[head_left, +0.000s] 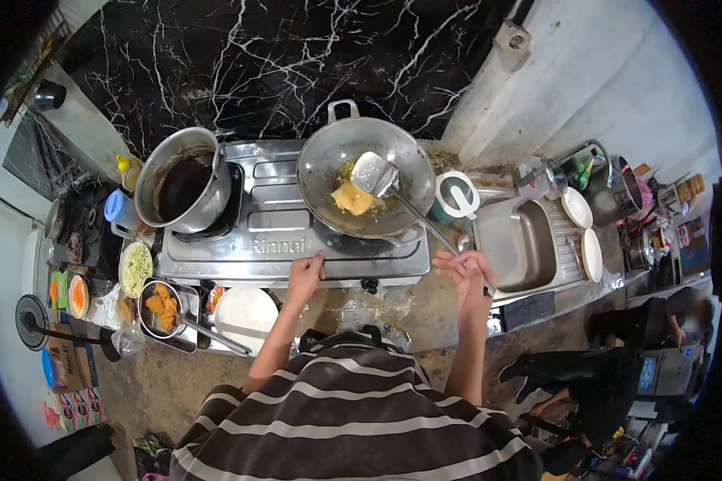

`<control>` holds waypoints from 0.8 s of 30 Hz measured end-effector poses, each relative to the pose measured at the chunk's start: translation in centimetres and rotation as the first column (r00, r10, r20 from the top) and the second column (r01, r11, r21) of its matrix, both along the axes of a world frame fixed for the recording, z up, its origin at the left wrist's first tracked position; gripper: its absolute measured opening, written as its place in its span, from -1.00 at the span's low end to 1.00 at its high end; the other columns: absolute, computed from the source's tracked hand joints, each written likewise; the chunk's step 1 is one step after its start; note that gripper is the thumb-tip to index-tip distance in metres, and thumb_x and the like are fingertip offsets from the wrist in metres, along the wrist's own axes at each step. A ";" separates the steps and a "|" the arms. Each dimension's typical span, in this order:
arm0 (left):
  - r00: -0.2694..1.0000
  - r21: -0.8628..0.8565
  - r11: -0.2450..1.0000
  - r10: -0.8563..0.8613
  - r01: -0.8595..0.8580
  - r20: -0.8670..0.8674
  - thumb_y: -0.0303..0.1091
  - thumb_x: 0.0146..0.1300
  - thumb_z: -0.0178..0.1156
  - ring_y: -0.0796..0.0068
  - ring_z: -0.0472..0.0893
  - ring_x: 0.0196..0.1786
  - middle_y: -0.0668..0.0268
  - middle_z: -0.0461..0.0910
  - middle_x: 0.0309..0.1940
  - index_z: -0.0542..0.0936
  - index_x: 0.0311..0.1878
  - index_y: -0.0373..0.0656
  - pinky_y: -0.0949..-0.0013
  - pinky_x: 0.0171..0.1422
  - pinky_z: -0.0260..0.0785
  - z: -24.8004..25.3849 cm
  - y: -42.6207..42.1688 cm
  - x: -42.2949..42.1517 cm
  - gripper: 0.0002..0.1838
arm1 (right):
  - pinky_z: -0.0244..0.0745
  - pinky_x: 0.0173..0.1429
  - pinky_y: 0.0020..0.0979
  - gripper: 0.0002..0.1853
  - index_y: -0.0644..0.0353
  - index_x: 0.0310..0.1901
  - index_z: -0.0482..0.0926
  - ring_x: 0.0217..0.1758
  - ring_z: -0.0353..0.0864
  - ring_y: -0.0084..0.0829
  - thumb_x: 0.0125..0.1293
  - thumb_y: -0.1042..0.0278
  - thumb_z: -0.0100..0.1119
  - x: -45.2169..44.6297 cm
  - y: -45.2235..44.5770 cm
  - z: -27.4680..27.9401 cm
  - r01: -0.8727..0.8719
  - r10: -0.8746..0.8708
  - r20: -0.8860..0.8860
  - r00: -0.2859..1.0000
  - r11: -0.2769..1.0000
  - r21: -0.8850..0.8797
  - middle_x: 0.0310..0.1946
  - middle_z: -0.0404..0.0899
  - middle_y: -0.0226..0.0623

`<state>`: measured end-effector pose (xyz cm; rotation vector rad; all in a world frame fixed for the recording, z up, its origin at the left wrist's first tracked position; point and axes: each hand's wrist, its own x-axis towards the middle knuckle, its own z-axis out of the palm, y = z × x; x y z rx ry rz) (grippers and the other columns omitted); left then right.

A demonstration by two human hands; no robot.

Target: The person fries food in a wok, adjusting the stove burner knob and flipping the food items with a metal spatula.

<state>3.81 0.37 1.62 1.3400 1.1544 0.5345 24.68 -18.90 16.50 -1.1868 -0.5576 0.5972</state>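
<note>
A: What sits far on the left?
B: A dish of green shreds (pixel 136 268). Just below it is a small pan (pixel 217 337) with orange fried food (pixel 162 309) in it.
A: And next?
B: A big pot (pixel 164 160) stands on the left side of the stove (pixel 277 220). A white plate (pixel 247 319) lies below the stove's front edge.
A: Where is the left hand (pixel 305 276)?
B: By the front edge of the stove. Its fingers look curled, but one cannot tell how tightly, or if they have hold of anything.
A: What is in the wok (pixel 317 172)?
B: A yellow piece (pixel 348 199), low in the middle. The wide end of the spatula (pixel 425 220) is right beside it, over its top edge.
A: Who has the spatula?
B: The right hand (pixel 465 268). It holds the handle near the end, with some fingers a bit spread.
A: What else?
B: A cup (pixel 457 194) with a white top sits beside the wok. Then comes the sink (pixel 537 232), and two white plates (pixel 591 255) at its right.
</note>
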 end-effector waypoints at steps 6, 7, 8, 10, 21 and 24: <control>1.000 -0.045 0.999 -0.009 0.010 0.006 0.02 0.39 0.06 0.66 0.26 -0.76 0.46 0.29 -0.84 0.44 -0.73 -0.19 0.48 -0.63 0.08 -0.9 0.4 -0.2 -0.39 | 0.54 -0.08 -0.28 -0.61 0.38 -0.34 0.40 -0.25 0.57 -0.30 0.52 0.19 -0.18 -0.6 -0.9 -0.9 -0.009 0.009 0.068 0.998 1.000 0.000 -0.29 0.53 0.00; 1.000 -0.040 0.999 -0.010 0.011 0.018 0.03 0.38 0.06 0.67 0.25 -0.76 0.46 0.29 -0.84 0.44 -0.74 -0.19 0.48 -0.63 0.07 -0.9 0.3 -0.1 -0.39 | 0.53 -0.09 -0.28 -0.58 0.36 -0.39 0.40 -0.26 0.56 -0.32 0.53 0.16 -0.19 -0.9 -0.8 -0.7 -0.011 0.010 0.036 0.999 1.000 0.023 -0.29 0.51 -0.01; 1.000 -0.035 0.999 -0.013 0.014 0.022 0.03 0.38 0.06 0.67 0.25 -0.76 0.46 0.29 -0.84 0.44 -0.74 -0.19 0.48 -0.63 0.07 -1.0 0.3 -0.1 -0.39 | 0.53 -0.09 -0.28 -0.58 0.36 -0.39 0.40 -0.26 0.56 -0.32 0.53 0.16 -0.19 -1.0 -0.7 -0.6 -0.009 0.008 0.041 0.999 1.000 0.028 -0.29 0.51 -0.01; 1.000 -0.064 0.998 -0.003 0.005 0.023 0.04 0.38 0.06 0.67 0.24 -0.76 0.46 0.28 -0.84 0.44 -0.73 -0.19 0.49 -0.62 0.05 -0.5 0.2 -0.1 -0.39 | 0.52 -0.08 -0.29 -0.54 0.33 -0.43 0.38 -0.23 0.55 -0.34 0.53 0.12 -0.19 -1.4 -0.8 -0.7 -0.025 0.024 0.082 0.996 1.000 0.014 -0.28 0.50 -0.02; 0.997 -0.035 0.999 -0.001 0.004 0.078 0.04 0.37 0.08 0.67 0.25 -0.77 0.45 0.29 -0.84 0.44 -0.72 -0.20 0.49 -0.65 0.03 -1.6 0.2 -0.3 -0.39 | 0.47 -0.13 -0.32 -0.52 0.30 -0.45 0.34 -0.26 0.50 -0.37 0.52 0.05 -0.16 -2.2 -1.0 0.1 -0.057 0.054 0.085 0.995 0.998 0.025 -0.32 0.48 -0.05; 0.996 -0.050 0.999 0.008 -0.003 0.091 0.03 0.38 0.08 0.66 0.25 -0.79 0.45 0.29 -0.84 0.45 -0.72 -0.21 0.48 -0.68 0.01 -1.1 0.0 -0.3 -0.39 | 0.46 -0.14 -0.33 -0.51 0.29 -0.46 0.34 -0.27 0.50 -0.38 0.52 0.03 -0.16 -2.2 -0.8 0.2 -0.067 0.066 0.087 0.994 0.998 0.013 -0.32 0.48 -0.06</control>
